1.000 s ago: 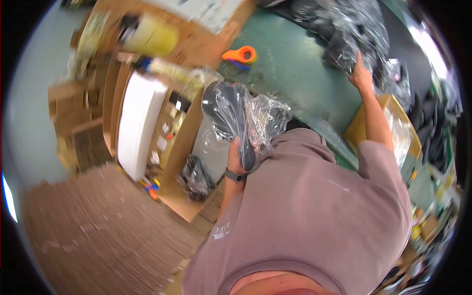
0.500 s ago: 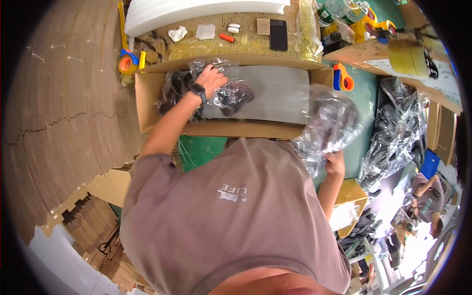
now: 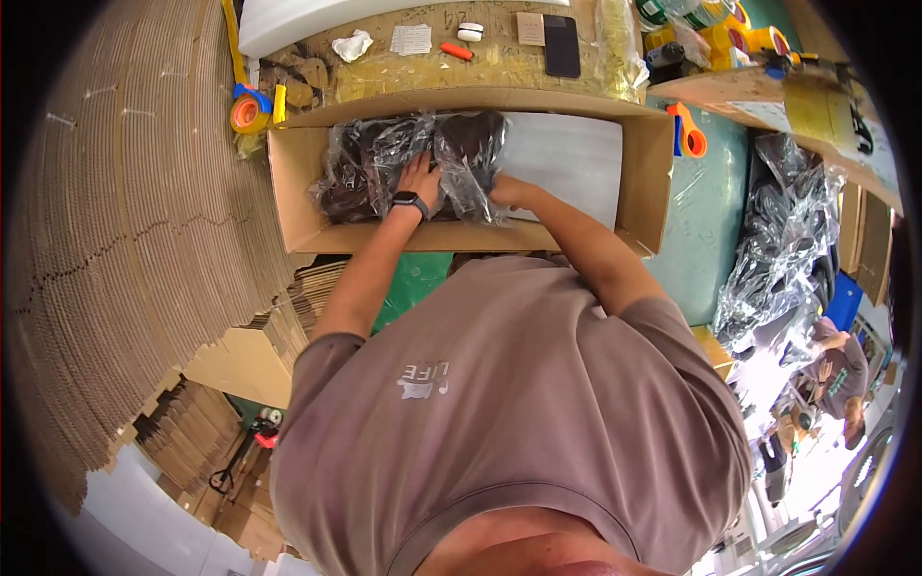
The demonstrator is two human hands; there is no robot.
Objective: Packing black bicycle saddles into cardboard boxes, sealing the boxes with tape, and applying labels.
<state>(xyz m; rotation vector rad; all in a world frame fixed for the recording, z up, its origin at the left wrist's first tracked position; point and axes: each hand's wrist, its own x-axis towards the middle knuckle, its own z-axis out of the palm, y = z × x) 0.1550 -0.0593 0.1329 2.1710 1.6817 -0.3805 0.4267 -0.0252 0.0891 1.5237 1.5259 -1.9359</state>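
Observation:
A long open cardboard box [image 3: 643,182] stands in front of me, its floor lined with a pale foam sheet [image 3: 567,158]. Dark brown items in clear plastic bags [image 3: 360,168] fill its left half; their exact kind is hidden by the crinkled film. My left hand [image 3: 420,182], with a black watch on the wrist, presses on the bags with fingers stretched. At the right edge of the rightmost bagged dark item [image 3: 473,144], my right hand [image 3: 516,192] has its fingers curled in on the plastic.
Stacked flat cardboard [image 3: 144,211] rises at the left. Tape dispensers [image 3: 252,110] flank the box. Behind it lie a phone [image 3: 562,48], a red-orange small tool [image 3: 457,51] and white foam [image 3: 384,14]. More plastic-wrapped dark items [image 3: 783,240] lie right; another person [image 3: 843,379] is farther off.
My right hand has brought a bagged dark item from right of the box into it, beside the others. My left hand has shifted slightly nearer and lies flatter on the bags.

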